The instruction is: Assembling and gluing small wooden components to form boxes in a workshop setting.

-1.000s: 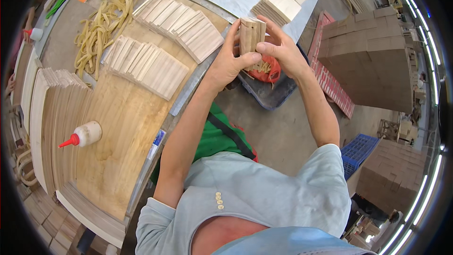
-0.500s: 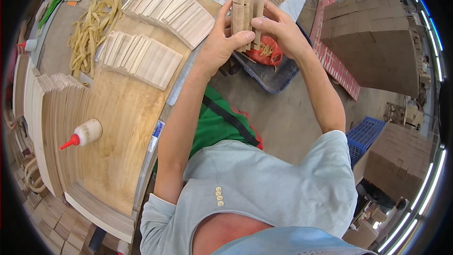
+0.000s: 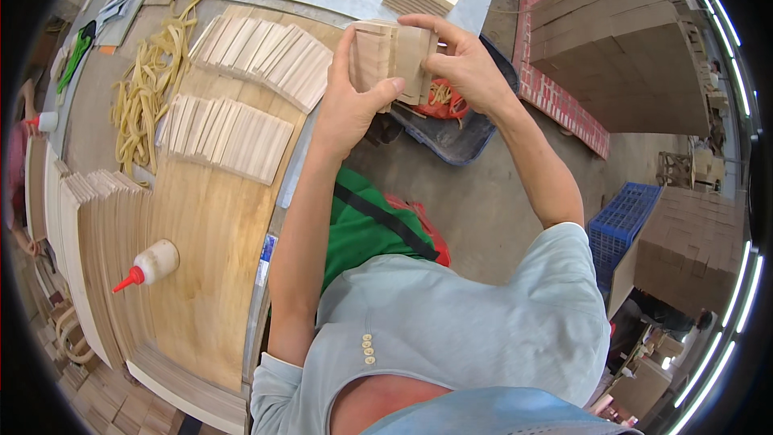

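Observation:
Both my hands hold a small stack of thin wooden pieces (image 3: 392, 60) up in front of me, above the right edge of the plywood worktable (image 3: 201, 242). My left hand (image 3: 346, 105) grips the stack from the left and below, thumb on its near face. My right hand (image 3: 459, 64) clasps it from the right, fingers curled over the top. On the table to the left lie two fanned rows of similar wooden pieces (image 3: 266, 52) (image 3: 225, 137).
A glue bottle with a red nozzle (image 3: 149, 264) lies on the table. A heap of pale rubber bands (image 3: 145, 93) sits at far left. A dark tub (image 3: 459, 133) holds red items below my hands. Cardboard stacks (image 3: 628, 48) and a blue crate (image 3: 620, 225) stand right.
My hands keep hold of the wooden stack. The stack has turned a little between them and my right fingers have shifted over its top.

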Available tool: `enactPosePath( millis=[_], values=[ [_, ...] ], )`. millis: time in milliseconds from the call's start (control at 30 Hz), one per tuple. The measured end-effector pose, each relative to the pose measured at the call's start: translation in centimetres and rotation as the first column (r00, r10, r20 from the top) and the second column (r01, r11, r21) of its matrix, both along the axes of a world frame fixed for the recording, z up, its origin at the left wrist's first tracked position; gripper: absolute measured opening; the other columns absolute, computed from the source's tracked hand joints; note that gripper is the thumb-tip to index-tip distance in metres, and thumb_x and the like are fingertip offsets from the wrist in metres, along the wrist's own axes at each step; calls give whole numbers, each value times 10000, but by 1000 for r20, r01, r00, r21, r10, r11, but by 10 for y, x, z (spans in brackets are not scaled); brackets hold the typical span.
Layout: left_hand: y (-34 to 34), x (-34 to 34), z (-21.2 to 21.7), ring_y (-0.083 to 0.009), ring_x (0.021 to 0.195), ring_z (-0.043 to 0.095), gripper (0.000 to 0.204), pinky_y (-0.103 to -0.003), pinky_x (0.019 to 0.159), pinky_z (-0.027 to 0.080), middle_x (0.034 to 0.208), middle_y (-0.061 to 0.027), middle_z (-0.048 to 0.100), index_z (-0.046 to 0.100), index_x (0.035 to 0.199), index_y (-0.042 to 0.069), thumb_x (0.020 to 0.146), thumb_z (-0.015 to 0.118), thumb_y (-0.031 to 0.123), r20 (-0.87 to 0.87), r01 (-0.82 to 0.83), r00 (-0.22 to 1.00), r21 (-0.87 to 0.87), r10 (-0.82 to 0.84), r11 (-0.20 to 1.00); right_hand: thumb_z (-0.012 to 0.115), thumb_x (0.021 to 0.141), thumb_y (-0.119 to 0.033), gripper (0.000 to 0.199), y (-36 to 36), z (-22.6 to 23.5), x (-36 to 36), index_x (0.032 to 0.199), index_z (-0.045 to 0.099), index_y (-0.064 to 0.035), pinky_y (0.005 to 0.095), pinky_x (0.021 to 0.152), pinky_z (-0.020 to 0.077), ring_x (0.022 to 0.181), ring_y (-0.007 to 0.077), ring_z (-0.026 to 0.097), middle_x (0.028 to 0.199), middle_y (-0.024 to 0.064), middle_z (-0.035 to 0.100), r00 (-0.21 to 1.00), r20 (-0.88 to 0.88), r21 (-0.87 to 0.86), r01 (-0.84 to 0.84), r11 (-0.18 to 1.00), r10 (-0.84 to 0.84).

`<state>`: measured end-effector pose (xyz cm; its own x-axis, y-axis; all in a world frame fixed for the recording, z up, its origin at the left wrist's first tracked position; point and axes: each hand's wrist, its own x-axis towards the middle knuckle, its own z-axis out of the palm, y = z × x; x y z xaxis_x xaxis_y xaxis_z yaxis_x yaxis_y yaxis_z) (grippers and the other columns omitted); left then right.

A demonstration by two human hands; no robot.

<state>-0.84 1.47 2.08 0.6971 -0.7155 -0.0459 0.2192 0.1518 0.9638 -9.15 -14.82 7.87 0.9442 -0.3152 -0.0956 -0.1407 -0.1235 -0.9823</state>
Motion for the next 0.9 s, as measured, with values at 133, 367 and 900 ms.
enactPosePath(
  millis=[133,367,900],
  values=[
    [-2,-4,7,-275,1297,406,930,-378,1066,358,1423,-193,358,199,1490,18,741,734,152,-23,-34,999,-10,34,999,492,746,62,566,-8,-10,-3,1304,537,-24,259,849,491,958,111,585,1134,60,602,1000,2,66,10,998,-10],
    [-8,3,13,-296,1322,352,942,-401,1082,337,1411,-190,299,217,1492,63,718,749,145,79,-144,985,-104,152,984,535,809,40,472,-8,-31,-12,1278,507,-3,286,780,514,934,130,596,1079,70,596,985,14,382,153,912,-172],
    [-4,22,35,-326,1285,359,982,-422,1089,300,1335,-176,349,239,1481,72,673,788,172,475,-270,851,26,226,962,635,881,-53,415,-118,-11,11,1254,518,86,304,936,481,1003,170,618,1135,124,634,950,69,265,278,924,-305]
  ],
)
